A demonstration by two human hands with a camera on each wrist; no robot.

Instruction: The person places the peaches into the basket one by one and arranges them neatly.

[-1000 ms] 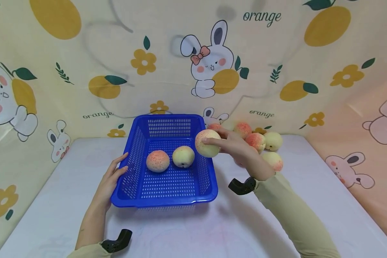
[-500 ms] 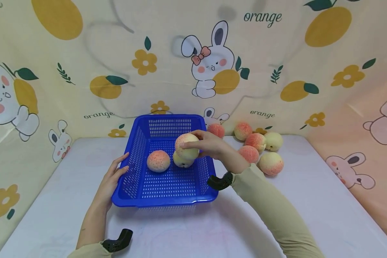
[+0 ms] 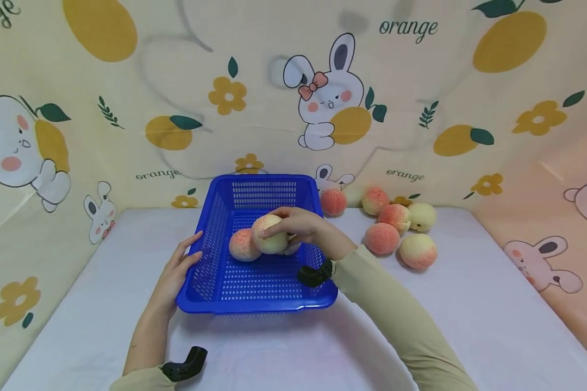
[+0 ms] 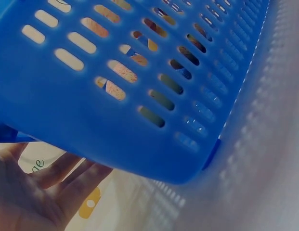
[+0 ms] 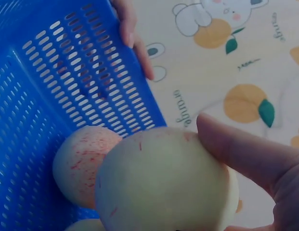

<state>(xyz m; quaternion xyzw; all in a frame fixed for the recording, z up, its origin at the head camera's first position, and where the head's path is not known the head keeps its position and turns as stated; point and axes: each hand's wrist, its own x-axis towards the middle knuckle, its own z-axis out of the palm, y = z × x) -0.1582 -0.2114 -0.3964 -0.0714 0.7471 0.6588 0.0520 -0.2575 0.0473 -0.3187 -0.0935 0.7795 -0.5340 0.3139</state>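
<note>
A blue plastic basket (image 3: 256,310) stands on the white table. My left hand (image 3: 168,279) grips its left rim, fingertips over the edge, as the right wrist view also shows. Inside the basket, my right hand (image 3: 305,228) holds a pale yellow peach (image 3: 270,239) with a pink blush, thumb on the near side. That peach is above the basket floor, overlapping a pinkish peach (image 3: 243,247) at its left. In the right wrist view the held peach (image 5: 163,183) fills the foreground, the speckled peach (image 5: 82,166) behind it. Another pale peach (image 5: 85,225) is mostly hidden below.
Right of the basket lie several loose peaches: a red one (image 3: 333,202) near the basket's back corner, others such as a pink one (image 3: 382,238) and a yellow-pink one (image 3: 418,251) farther right. A printed cloth (image 3: 254,130) hangs behind the table.
My right hand has carried the held peach leftward from above the basket's right rim to beside the pinkish peach. My left hand stays on the rim. The head view has shifted slightly.
</note>
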